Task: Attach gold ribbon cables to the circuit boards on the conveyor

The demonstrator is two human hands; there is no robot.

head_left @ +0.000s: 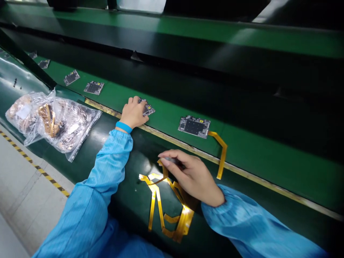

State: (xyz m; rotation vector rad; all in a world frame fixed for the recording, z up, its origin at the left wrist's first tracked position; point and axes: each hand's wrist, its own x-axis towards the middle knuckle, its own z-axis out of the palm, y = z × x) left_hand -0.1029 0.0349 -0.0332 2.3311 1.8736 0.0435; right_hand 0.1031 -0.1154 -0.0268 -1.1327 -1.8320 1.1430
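Observation:
My left hand [133, 113] reaches onto the green conveyor belt [255, 150] and its fingers close over a small circuit board [148, 109]. My right hand [192, 175] hovers over a pile of yellow flex cables [172, 211] on the dark green bench and pinches the end of one cable. Another circuit board [194, 126] lies on the belt to the right, with a yellow flex cable [221, 154] attached and hanging over the belt edge. Both arms wear blue sleeves.
More circuit boards [94, 87] lie further along the belt to the left. A clear plastic bag [53, 120] of parts rests on the bench at left. A yellow-black striped line [34, 165] marks the bench edge.

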